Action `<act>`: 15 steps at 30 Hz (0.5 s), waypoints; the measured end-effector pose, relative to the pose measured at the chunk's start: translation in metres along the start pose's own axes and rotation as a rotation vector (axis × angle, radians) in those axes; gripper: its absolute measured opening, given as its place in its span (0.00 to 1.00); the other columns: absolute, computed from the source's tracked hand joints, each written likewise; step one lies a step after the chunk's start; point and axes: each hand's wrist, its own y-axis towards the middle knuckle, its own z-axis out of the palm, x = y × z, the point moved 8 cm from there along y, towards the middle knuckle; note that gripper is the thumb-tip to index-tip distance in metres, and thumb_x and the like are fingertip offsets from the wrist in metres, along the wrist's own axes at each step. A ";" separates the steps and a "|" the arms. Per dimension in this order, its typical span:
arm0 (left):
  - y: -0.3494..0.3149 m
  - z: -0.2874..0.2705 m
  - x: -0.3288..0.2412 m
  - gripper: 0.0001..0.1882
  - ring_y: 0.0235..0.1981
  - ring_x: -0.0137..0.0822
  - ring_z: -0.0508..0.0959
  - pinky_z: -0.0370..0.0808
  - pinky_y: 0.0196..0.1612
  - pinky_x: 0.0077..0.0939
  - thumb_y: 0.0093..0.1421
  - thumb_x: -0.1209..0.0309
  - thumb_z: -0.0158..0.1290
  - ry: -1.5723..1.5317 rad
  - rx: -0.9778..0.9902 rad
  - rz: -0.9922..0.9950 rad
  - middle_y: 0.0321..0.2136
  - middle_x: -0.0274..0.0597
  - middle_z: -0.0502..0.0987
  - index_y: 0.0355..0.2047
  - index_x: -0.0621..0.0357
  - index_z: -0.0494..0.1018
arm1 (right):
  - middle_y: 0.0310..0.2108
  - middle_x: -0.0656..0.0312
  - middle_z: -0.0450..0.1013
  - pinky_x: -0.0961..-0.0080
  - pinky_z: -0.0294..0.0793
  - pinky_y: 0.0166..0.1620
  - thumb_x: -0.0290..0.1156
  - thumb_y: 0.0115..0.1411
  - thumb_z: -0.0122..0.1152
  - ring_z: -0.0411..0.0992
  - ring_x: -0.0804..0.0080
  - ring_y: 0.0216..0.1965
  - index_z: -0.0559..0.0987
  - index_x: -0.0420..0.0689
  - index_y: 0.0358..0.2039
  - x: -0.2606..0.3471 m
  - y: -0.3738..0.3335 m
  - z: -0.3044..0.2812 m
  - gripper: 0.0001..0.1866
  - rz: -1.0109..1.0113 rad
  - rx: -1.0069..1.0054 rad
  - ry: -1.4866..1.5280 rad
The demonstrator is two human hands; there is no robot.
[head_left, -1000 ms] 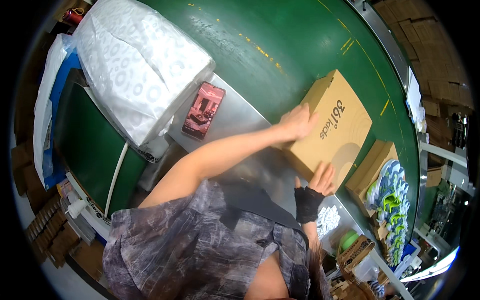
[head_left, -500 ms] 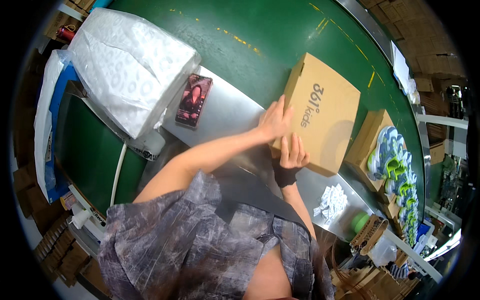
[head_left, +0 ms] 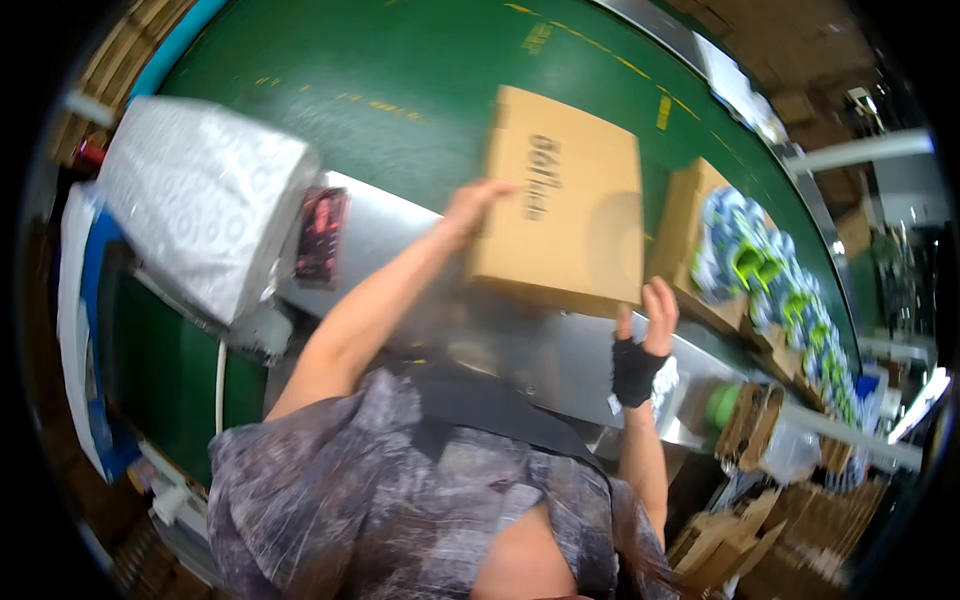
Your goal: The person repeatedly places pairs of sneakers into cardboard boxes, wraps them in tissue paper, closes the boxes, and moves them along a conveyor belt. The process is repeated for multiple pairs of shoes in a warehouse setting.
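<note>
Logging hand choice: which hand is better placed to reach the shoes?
Probably the right hand: by the right corner of the box, nearer the shoes; the left hand is at the box's left edge.

Moved the right hand, half a second ago just beside the left hand at the near left corner of the cardboard box, over to its near right corner.

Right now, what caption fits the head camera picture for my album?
Left hand on a brown box, right hand open by its corner, colourful shoes alongside.
</note>
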 end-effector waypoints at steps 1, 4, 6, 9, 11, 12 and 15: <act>-0.023 0.003 -0.015 0.21 0.33 0.34 0.75 0.73 0.37 0.27 0.51 0.61 0.51 -0.106 0.013 -0.019 0.33 0.43 0.74 0.40 0.63 0.69 | 0.49 0.51 0.63 0.63 0.61 0.52 0.23 0.46 0.60 0.62 0.54 0.50 0.69 0.40 0.44 -0.020 0.002 -0.024 0.21 0.040 -0.061 -0.046; -0.090 -0.012 -0.059 0.25 0.34 0.36 0.77 0.76 0.37 0.29 0.53 0.56 0.46 -0.072 -0.116 0.015 0.35 0.46 0.75 0.43 0.63 0.67 | 0.48 0.52 0.64 0.63 0.60 0.52 0.29 0.46 0.62 0.61 0.54 0.50 0.71 0.41 0.42 -0.087 0.007 -0.079 0.20 0.079 -0.106 -0.315; -0.134 -0.036 -0.094 0.23 0.36 0.38 0.76 0.75 0.39 0.31 0.58 0.58 0.37 -0.143 -0.210 0.231 0.39 0.46 0.74 0.45 0.63 0.66 | 0.50 0.53 0.62 0.61 0.58 0.51 0.34 0.42 0.66 0.59 0.55 0.51 0.72 0.44 0.42 -0.123 0.007 -0.097 0.24 0.013 -0.069 -0.480; -0.212 -0.141 -0.116 0.26 0.45 0.41 0.71 0.70 0.46 0.32 0.59 0.54 0.35 -0.269 -0.408 0.545 0.48 0.47 0.68 0.50 0.59 0.62 | 0.54 0.52 0.57 0.55 0.54 0.51 0.42 0.37 0.68 0.55 0.56 0.55 0.72 0.51 0.44 -0.165 0.023 -0.098 0.30 0.036 0.054 -0.594; -0.275 -0.173 -0.130 0.26 0.49 0.45 0.68 0.67 0.49 0.42 0.58 0.53 0.36 -0.359 -0.464 0.603 0.51 0.46 0.65 0.51 0.55 0.61 | 0.55 0.51 0.56 0.46 0.51 0.52 0.48 0.39 0.66 0.53 0.54 0.57 0.71 0.55 0.47 -0.188 0.035 -0.093 0.32 0.103 0.165 -0.715; -0.320 -0.213 -0.138 0.27 0.50 0.46 0.66 0.66 0.50 0.44 0.57 0.52 0.38 -0.333 -0.725 0.738 0.52 0.46 0.64 0.52 0.53 0.62 | 0.56 0.50 0.55 0.43 0.49 0.52 0.50 0.40 0.65 0.52 0.54 0.58 0.70 0.56 0.48 -0.202 0.039 -0.087 0.32 0.138 0.241 -0.775; -0.386 -0.219 -0.126 0.36 0.54 0.52 0.60 0.62 0.48 0.59 0.46 0.52 0.51 -0.421 -1.057 0.778 0.54 0.48 0.59 0.54 0.54 0.59 | 0.56 0.46 0.53 0.41 0.46 0.54 0.57 0.37 0.64 0.51 0.48 0.57 0.69 0.58 0.50 -0.255 0.048 -0.077 0.38 0.280 0.418 -0.682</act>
